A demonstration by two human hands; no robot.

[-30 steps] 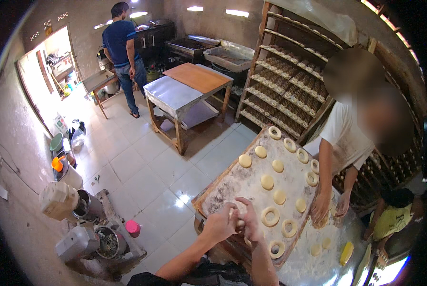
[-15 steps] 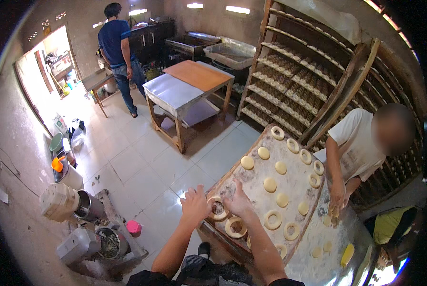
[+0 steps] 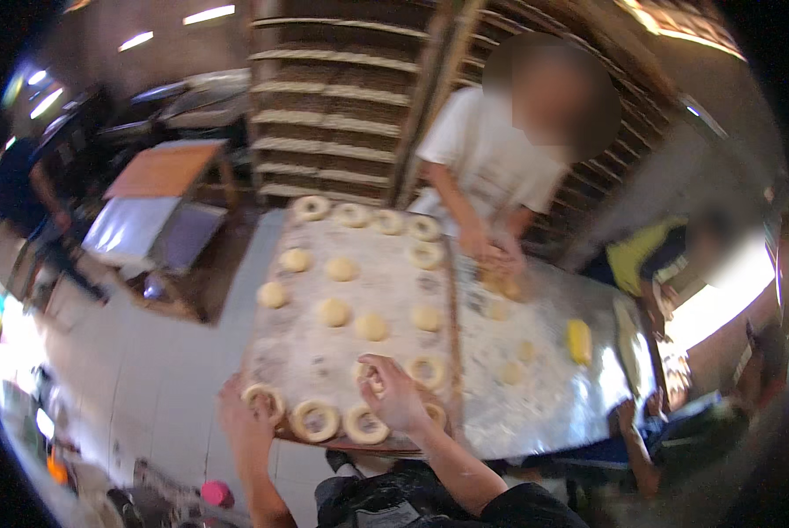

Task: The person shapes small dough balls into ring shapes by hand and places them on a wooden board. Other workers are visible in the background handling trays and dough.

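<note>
My left hand [image 3: 243, 412] is at the near left corner of a floured board [image 3: 311, 356], its fingers stretched out beside a dough ring [image 3: 275, 403]. Over the near part of the board, my right hand [image 3: 396, 400] has its fingers curled onto another dough ring, which it partly covers. A dough ring [image 3: 315, 422] and a second dough ring [image 3: 365, 426] lie along the near edge. Farther up sit several round dough pieces, among them a dough disc [image 3: 333, 312]. More rings, such as one dough ring [image 3: 311, 208], line the far edge.
Right of the board, a metal table [image 3: 553, 405] carries flour, dough pieces and a yellow object [image 3: 579, 341]. A co-worker in a white shirt [image 3: 491, 145] handles dough there. Behind stands a tray rack [image 3: 333, 114]; a low table [image 3: 139, 220] is at left.
The view has swung right. My hands were together around a ring at the board's left edge; now they are apart, the right one over another ring farther right.
</note>
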